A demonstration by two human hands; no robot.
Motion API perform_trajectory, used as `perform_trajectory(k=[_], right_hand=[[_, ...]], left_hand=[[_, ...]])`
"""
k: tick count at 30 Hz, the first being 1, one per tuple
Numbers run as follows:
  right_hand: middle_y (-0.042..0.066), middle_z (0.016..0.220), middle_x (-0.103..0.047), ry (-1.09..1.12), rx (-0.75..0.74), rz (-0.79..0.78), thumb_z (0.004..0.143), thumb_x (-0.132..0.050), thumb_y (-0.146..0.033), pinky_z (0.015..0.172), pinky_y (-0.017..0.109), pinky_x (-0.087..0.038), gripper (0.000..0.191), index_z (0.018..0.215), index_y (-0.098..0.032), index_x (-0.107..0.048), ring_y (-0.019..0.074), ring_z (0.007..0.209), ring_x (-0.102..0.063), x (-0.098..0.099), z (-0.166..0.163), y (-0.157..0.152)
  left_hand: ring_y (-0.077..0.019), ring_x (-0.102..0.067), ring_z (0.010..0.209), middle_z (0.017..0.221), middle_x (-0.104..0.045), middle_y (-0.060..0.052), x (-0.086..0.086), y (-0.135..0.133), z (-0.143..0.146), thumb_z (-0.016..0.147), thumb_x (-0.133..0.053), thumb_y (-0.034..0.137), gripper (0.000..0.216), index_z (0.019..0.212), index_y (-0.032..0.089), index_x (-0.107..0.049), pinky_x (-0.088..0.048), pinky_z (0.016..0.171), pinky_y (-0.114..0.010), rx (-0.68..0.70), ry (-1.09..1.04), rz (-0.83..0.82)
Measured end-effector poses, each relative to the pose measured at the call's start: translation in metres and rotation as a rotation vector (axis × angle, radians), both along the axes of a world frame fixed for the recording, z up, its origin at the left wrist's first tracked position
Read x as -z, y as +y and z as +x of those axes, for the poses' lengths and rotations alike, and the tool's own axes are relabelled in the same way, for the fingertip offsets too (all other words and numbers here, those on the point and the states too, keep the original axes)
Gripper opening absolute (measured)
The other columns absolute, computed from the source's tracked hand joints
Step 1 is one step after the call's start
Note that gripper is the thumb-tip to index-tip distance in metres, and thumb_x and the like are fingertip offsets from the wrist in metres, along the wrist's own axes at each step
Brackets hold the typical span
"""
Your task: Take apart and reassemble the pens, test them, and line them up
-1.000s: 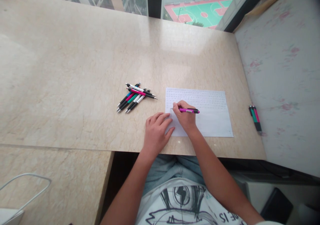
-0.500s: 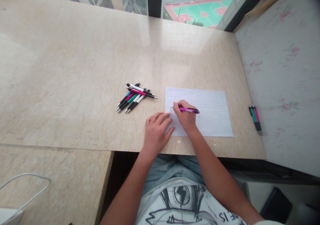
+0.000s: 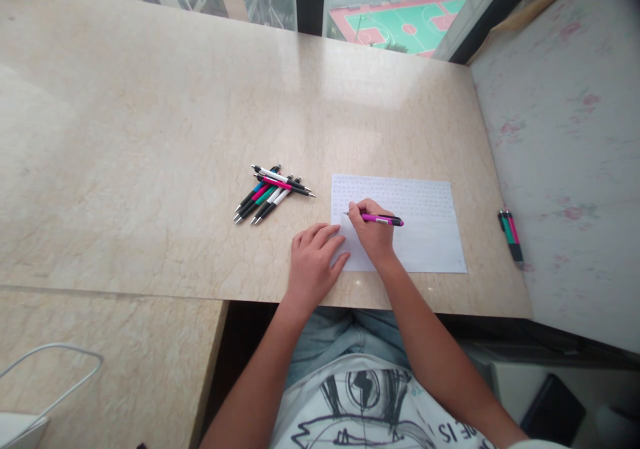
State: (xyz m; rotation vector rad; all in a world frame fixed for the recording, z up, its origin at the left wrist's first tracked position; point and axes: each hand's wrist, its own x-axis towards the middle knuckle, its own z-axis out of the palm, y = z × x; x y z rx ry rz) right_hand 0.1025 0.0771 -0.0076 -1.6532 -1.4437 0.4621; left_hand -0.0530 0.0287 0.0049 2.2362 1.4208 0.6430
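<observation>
A white sheet of paper point(image 3: 430, 246) lies on the stone counter, its upper part covered in rows of small handwriting. My right hand point(image 3: 373, 231) rests on the sheet, fingers closed around a magenta ballpoint pen point(image 3: 376, 219). The pen's tip points left, at the paper near its left edge, just below the written rows; whether it touches is too small to tell. My left hand point(image 3: 315, 256) lies flat, fingers spread, partly on the counter and with fingertips at the paper's lower left edge.
Left of the paper, several pens point(image 3: 270, 194) in various colours lie in a crossed pile. Two more pens point(image 3: 510, 236), green and pink, lie by the wall at right. A white cable point(image 3: 75, 349) loops at lower left. Windows line the counter's back edge.
My right hand and the magenta pen have shifted slightly to the right. My left hand, the paper and the other pens stay in place.
</observation>
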Motion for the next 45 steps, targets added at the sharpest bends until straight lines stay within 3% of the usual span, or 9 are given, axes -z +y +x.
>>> perform_trajectory(k=[7, 20, 39, 45], right_hand=[[-0.002, 0.058, -0.060, 0.021, 0.022, 0.004, 0.092, -0.056, -0.034, 0.057, 0.026, -0.041, 0.029, 0.066, -0.020, -0.058, 0.0125, 0.054, -0.054, -0.0026, 0.0006, -0.0008], [-0.004, 0.054, -0.055, -0.075, -0.015, 0.039, 0.090, -0.055, -0.028, 0.054, 0.024, -0.038, 0.029, 0.062, -0.020, -0.053, 0.0099, 0.050, -0.048, 0.0001, -0.0012, 0.0002], [-0.005, 0.053, -0.051, -0.031, -0.026, 0.034, 0.088, -0.055, -0.026, 0.053, 0.025, -0.036, 0.028, 0.060, -0.021, -0.049, 0.0106, 0.049, -0.045, 0.0010, 0.0014, -0.0002], [-0.004, 0.056, -0.053, 0.152, 0.075, 0.063, 0.089, -0.057, -0.031, 0.054, 0.026, -0.039, 0.029, 0.062, -0.021, -0.051, 0.0119, 0.052, -0.047, 0.0004, 0.0056, -0.0014]], left_hand=[[-0.0287, -0.052, 0.128, 0.132, -0.066, -0.005, 0.0008, -0.0001, 0.0002, 0.091, -0.064, 0.032, 0.021, 0.111, 0.026, -0.067, -0.038, 0.103, -0.048, -0.003, 0.001, 0.000], [-0.0293, -0.053, 0.127, 0.132, -0.067, -0.006, 0.0025, -0.0002, 0.0002, 0.090, -0.064, 0.033, 0.022, 0.111, 0.026, -0.067, -0.038, 0.103, -0.048, -0.004, -0.002, 0.016], [-0.0290, -0.053, 0.127, 0.131, -0.067, -0.005, 0.0016, -0.0001, 0.0001, 0.090, -0.064, 0.032, 0.022, 0.111, 0.026, -0.068, -0.039, 0.103, -0.049, -0.006, 0.001, 0.019], [-0.0278, -0.053, 0.127, 0.131, -0.067, -0.005, 0.0005, 0.0000, -0.0003, 0.090, -0.064, 0.033, 0.021, 0.110, 0.025, -0.068, -0.039, 0.103, -0.048, -0.005, 0.006, 0.018]])
